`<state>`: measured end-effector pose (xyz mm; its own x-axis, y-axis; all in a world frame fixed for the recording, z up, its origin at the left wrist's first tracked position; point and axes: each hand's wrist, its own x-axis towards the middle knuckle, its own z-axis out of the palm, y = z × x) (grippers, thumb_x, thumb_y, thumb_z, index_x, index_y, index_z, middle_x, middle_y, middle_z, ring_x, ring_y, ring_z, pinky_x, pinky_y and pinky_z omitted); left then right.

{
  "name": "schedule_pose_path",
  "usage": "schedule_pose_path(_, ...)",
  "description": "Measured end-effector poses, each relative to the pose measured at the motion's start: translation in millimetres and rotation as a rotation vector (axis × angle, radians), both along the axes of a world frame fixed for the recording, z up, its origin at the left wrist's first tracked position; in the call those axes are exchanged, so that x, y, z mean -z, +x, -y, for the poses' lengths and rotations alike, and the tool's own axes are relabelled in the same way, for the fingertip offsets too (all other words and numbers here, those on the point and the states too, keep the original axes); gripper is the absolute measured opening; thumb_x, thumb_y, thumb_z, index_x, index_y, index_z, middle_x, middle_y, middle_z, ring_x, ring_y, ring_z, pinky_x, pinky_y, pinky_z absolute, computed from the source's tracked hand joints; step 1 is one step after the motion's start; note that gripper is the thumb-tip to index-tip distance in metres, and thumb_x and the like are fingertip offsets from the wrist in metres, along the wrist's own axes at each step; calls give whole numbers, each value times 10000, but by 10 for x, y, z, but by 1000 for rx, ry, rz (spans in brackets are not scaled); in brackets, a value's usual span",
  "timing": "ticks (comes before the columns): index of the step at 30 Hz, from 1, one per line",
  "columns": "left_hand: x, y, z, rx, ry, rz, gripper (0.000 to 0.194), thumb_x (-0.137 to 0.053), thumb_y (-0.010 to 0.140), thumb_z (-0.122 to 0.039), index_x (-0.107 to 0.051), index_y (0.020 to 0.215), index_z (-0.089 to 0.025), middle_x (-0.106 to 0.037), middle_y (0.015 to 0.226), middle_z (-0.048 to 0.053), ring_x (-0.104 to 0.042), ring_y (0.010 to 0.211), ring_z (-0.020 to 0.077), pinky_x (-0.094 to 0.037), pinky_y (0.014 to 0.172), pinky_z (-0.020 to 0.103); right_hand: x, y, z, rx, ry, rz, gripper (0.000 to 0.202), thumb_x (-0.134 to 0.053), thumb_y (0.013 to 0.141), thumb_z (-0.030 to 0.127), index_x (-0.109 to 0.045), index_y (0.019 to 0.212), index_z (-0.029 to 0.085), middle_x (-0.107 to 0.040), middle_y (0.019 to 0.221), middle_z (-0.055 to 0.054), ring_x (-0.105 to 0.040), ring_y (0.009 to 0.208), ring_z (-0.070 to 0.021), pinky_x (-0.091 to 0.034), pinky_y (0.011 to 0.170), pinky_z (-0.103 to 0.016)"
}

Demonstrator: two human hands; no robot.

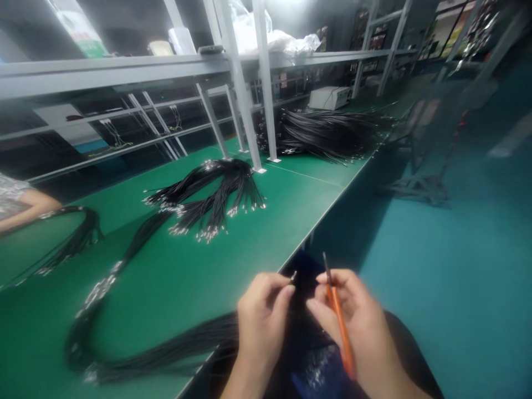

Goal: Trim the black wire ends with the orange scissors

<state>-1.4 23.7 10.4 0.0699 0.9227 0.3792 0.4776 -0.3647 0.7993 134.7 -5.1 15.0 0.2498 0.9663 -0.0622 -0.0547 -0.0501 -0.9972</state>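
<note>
Just past the table's edge, my left hand [264, 313] is closed in a pinch on a small metal-tipped cable end [293, 277], which points up. Beside it, my right hand [361, 316] holds an orange-handled tool [341, 331]. Its thin dark tip points upward, and its exact kind is unclear. The two hands are apart. A long bundle of black cables [174, 350] runs over the green table [270, 244] to my left hand, with a metallic or clear wrapped section [100, 289] further along it. How the pinched end joins the bundle is hidden.
More black cables with metal ends [220, 202] lie fanned out mid-table; a larger pile [328, 133] sits farther back. White shelf posts [245, 94] rise from the table. At left, another person's arm [35, 206] is near a cable bundle [85, 227]. A cart base [418, 189] stands right.
</note>
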Motion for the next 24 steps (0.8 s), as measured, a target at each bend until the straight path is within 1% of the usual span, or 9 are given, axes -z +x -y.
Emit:
schedule_pose_path(1,-9,8,12,11,-6,-15,48,-603,823,-184,-625,782,-194,-644,762,-3,-604,727,146,-445,674,233,-20,-16,-32,71,80,-10,269,-703,698,254,-527,901,235,-632,721,24,-608,659,-135,-504,617,-240)
schedule_pose_path(2,-18,16,27,25,-12,-24,58,-599,826,-187,-623,774,-194,-641,745,-7,-602,706,143,-443,661,231,-44,-36,-71,109,151,-24,259,-692,713,243,-527,912,243,-642,777,15,-622,711,-141,-513,654,-245)
schedule_pose_path(4,-33,28,58,48,-21,-30,73,-594,829,-189,-616,760,-193,-632,719,-12,-595,672,137,-437,633,228,-90,-83,-154,122,251,-54,218,-672,733,210,-532,894,251,-637,814,13,-627,758,-139,-518,676,-239)
schedule_pose_path(7,-48,36,92,65,-31,-18,81,-594,824,-185,-612,745,-189,-628,707,-13,-591,653,133,-434,621,226,-96,-148,-245,113,309,-115,209,-669,740,170,-532,873,255,-604,746,40,-603,690,-113,-508,635,-210)
schedule_pose_path(10,-54,37,108,74,-49,16,86,-595,820,-177,-614,736,-185,-630,697,-13,-592,639,129,-435,613,222,-17,-198,-259,68,285,-241,224,-671,751,156,-521,885,256,-582,718,58,-578,651,-93,-494,618,-191)
schedule_pose_path(13,-57,28,122,76,-69,50,96,-594,822,-182,-614,728,-180,-634,697,-10,-599,643,130,-441,618,220,76,-235,-218,-47,233,-405,211,-662,774,171,-510,898,251,-574,736,58,-572,668,-89,-490,648,-196)
schedule_pose_path(15,-63,18,132,74,-81,63,104,-593,826,-191,-611,724,-177,-634,699,-7,-601,642,130,-445,616,219,105,-247,-182,-106,209,-485,212,-663,775,176,-510,903,248,-574,754,52,-570,687,-93,-487,670,-203)
schedule_pose_path(20,-107,-3,139,58,-92,69,119,-596,823,-202,-596,707,-176,-624,691,-5,-594,635,133,-447,607,219,77,-225,-126,-148,177,-609,274,-683,734,153,-526,935,252,-591,810,36,-590,780,-121,-485,737,-228)
schedule_pose_path(24,-140,1,133,67,-90,68,113,-597,822,-190,-599,710,-180,-625,695,-4,-595,646,137,-450,626,225,48,-176,-127,-184,135,-702,241,-643,766,147,-539,954,255,-592,853,19,-596,865,-150,-475,765,-253)
